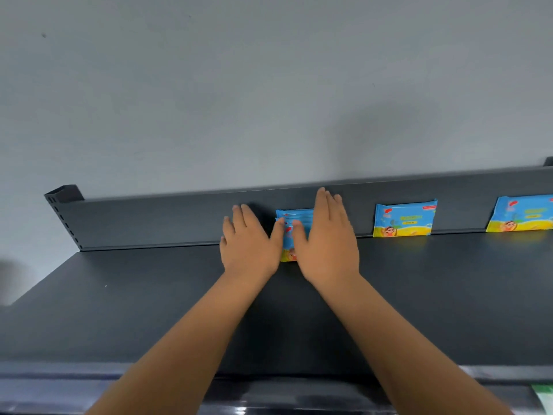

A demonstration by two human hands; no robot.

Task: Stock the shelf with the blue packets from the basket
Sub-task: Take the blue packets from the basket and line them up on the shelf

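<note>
Flat left hand (248,245), right hand (327,244) against packets (294,215)

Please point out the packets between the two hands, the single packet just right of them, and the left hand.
Packets between the hands (296,217): head view, on their blue upper part.
Single packet (404,218): head view, middle of its front.
Left hand (249,245): head view, back of the hand.

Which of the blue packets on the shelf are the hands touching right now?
The leftmost bunch, steadied upright between the left hand and the right hand. The middle packet and the far-right packet lean against the back rail untouched.
</note>
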